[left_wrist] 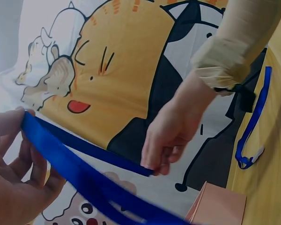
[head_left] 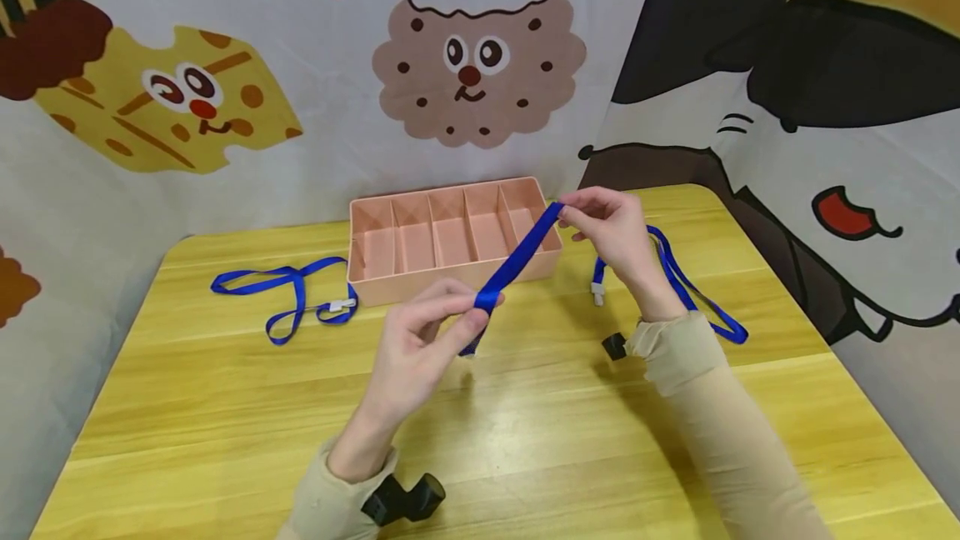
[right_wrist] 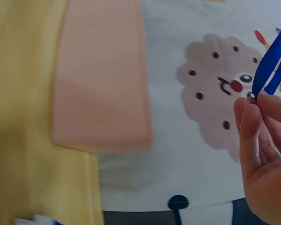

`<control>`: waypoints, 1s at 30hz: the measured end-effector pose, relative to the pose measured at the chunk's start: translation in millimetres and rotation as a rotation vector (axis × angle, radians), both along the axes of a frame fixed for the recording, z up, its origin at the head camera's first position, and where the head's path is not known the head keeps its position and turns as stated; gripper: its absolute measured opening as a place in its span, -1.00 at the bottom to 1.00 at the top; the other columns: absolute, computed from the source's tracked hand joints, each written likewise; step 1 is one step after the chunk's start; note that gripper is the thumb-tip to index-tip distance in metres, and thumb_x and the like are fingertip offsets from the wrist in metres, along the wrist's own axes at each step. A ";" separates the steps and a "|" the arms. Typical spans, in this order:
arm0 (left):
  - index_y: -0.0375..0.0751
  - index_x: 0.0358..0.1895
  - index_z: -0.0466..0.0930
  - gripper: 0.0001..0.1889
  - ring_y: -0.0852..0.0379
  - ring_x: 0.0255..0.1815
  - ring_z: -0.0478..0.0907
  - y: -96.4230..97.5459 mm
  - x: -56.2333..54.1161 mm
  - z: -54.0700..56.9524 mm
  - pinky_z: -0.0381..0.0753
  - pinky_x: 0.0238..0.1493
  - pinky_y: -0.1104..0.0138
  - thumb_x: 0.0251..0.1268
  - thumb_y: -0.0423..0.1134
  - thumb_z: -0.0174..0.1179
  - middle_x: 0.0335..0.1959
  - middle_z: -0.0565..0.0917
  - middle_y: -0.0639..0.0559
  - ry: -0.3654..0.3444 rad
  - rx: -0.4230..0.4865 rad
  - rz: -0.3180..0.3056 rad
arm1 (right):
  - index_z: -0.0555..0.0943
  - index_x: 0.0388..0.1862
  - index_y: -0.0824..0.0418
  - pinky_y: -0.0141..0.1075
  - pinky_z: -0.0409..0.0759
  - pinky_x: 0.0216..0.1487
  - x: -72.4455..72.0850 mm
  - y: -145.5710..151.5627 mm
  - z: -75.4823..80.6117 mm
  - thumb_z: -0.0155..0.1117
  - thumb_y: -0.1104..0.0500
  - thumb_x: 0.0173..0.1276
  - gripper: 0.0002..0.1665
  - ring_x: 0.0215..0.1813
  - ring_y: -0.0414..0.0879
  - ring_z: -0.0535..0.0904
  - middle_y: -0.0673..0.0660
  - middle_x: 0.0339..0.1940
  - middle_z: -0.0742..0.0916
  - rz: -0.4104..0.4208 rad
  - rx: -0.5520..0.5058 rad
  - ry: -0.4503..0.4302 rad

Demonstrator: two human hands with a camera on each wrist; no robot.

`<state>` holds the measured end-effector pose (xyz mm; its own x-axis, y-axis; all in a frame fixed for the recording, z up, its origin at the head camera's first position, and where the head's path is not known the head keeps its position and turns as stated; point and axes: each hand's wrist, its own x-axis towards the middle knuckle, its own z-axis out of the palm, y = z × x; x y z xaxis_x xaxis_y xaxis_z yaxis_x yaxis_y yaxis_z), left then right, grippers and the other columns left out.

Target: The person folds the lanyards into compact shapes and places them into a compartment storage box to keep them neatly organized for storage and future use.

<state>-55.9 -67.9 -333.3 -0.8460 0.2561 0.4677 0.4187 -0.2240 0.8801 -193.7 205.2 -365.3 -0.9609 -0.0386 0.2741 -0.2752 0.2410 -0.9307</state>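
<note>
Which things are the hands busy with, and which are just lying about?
Busy with:
- blue strap, pinched by left hand and right hand

Seemingly just lying about, untouched:
- pink box
- left-side blue lanyard
- right-side blue lanyard

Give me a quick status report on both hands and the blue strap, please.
Left hand and right hand both pinching the blue strap. Strap doubled, held above the table. Nothing visibly in the way; pink tray sits beyond.
</note>
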 end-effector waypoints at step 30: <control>0.19 -0.09 0.87 -0.63 0.16 0.20 0.64 -12.9 -2.2 1.7 0.62 0.31 0.35 0.38 -0.48 0.33 0.10 0.73 0.18 0.114 0.155 0.160 | 0.81 -0.15 0.30 -0.42 0.74 -0.28 35.9 -57.7 -45.2 0.47 0.27 0.40 -0.88 -0.31 -0.36 0.71 0.29 -0.15 0.85 0.199 0.174 -0.070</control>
